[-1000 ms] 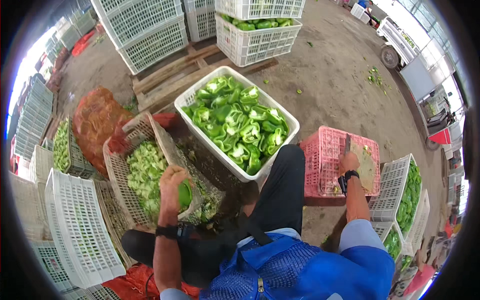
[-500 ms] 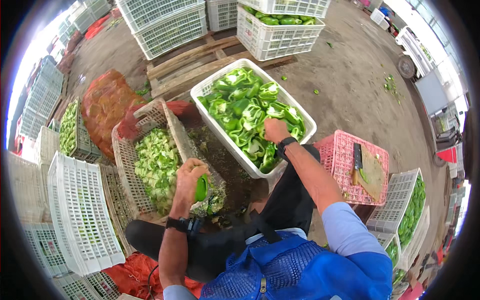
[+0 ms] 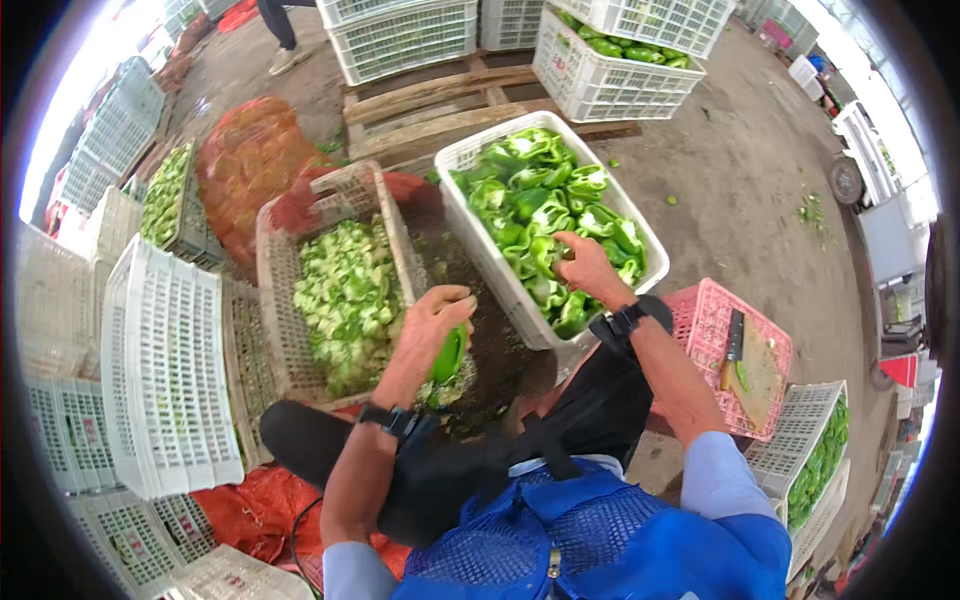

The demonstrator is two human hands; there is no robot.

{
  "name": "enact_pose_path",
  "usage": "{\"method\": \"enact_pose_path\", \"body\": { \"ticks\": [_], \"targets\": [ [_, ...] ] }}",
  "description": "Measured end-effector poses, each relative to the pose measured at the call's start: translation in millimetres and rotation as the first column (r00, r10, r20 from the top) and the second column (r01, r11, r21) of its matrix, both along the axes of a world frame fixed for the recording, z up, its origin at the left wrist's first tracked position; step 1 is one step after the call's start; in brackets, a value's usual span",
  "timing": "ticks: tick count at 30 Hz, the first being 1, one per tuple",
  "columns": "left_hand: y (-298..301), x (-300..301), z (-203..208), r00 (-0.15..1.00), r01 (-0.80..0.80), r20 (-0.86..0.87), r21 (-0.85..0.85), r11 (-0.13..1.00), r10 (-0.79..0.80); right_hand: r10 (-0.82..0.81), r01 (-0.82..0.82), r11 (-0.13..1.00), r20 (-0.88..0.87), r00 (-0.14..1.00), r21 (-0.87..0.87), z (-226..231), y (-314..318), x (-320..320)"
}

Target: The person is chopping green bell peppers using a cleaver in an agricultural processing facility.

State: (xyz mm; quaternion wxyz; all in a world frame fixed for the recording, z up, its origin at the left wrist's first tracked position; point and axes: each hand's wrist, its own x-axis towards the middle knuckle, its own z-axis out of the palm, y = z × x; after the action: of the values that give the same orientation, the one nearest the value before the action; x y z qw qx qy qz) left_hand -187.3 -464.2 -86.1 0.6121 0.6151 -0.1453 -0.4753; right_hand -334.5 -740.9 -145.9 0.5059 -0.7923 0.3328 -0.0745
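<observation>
I see one green pepper (image 3: 449, 355), smooth and glossy, left of centre and toward the near side, hanging below the left hand (image 3: 436, 315), which grips it; its upper end is hidden from me. Over to the right and farther off, I have the cut peppers (image 3: 540, 205), bright green, opened up with pale insides showing, heaped at all angles in the white container (image 3: 489, 262). The right hand's (image 3: 587, 269) fingers meet the pile's near-right part.
</observation>
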Motion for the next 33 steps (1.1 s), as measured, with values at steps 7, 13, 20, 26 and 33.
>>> {"method": "enact_pose_path", "body": {
  "ticks": [7, 13, 20, 26, 33],
  "targets": [
    [0.8, 7.3, -30.1, 0.993, 0.107, 0.044, 0.018, 0.994, -0.108, 0.478, -0.375, 0.817, 0.151, 0.865, -0.438, 38.4, 105.0, 23.4],
    [16.0, 10.5, -8.4, 0.992, 0.127, -0.011, 0.057, 0.99, -0.127, 0.499, -0.313, 0.79, 0.255, 0.829, -0.528, 36.7, 123.7, 27.7],
    [25.5, 13.6, -1.4, 0.974, 0.159, 0.144, 0.106, 0.982, -0.174, 0.593, -0.441, 0.521, -0.062, 0.803, -0.731, 48.6, 132.5, 41.6],
    [23.3, 10.9, 7.3, 0.985, 0.108, 0.122, 0.104, 0.989, -0.121, 0.431, -0.257, 0.739, 0.144, 0.891, -0.622, 34.8, 142.8, 43.7],
    [31.5, 21.4, -0.7, 0.998, 0.067, 0.01, -0.062, 0.996, -0.066, 0.309, -0.258, 0.95, 0.425, 0.851, -0.175, 38.0, 131.0, 39.2]
  ]
}}
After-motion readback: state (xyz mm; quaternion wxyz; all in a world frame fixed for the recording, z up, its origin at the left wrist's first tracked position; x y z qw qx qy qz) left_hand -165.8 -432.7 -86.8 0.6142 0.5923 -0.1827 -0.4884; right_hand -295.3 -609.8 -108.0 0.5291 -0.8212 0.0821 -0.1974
